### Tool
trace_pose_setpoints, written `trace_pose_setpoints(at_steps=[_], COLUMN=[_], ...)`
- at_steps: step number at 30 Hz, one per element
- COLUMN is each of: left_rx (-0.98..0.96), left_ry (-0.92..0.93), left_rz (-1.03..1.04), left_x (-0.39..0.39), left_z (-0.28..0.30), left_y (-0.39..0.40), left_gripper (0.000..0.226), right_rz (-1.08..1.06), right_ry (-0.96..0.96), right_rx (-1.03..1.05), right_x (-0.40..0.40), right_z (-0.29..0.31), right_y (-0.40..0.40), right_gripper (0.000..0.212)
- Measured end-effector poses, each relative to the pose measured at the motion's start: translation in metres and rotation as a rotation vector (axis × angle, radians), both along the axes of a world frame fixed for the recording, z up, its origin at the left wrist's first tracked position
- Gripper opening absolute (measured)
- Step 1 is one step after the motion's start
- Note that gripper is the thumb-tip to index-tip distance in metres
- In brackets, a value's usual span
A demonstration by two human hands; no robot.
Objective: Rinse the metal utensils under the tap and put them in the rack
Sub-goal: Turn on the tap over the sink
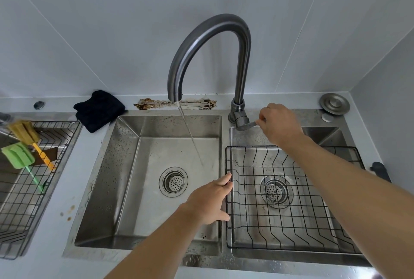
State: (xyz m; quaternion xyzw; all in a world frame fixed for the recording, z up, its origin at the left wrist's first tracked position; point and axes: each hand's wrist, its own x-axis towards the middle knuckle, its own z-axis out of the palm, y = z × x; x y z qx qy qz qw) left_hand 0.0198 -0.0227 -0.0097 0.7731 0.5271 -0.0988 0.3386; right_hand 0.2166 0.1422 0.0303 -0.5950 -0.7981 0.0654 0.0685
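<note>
Right at the right hand is the tap lever, fingers curled down and pinching its end, so the lever's long axis sticks out sideways from the tap base toward that hand. From the spout a thin stream of water slants down into the left basin, landing up and left of the left hand. That hand's fingers are curled over the left edge of the black wire rack, thumb spread out below, touching the divider. Rack sits in the right basin, long side running toward the wall. No metal utensils that I can make out, except what looks like a small fork lying flat on the grimy ledge behind the spout, tines pointing right. Far left of both hands: a dark cloth on the tabletop and a second rack with green and yellow brushes.
</note>
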Motion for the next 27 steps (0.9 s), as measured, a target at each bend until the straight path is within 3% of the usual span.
trace_pose_setpoints(at_steps=[27], left_rx=[-0.006], left_ry=[-0.009], left_rz=[0.013], left_x=[-0.0023], left_z=[-0.004], left_y=[0.0004], left_gripper=[0.093], right_rz=[-0.017], right_ry=[-0.032], right_rx=[-0.005], right_x=[-0.004], right_z=[0.0013], right_y=[-0.0049], right_gripper=[0.021])
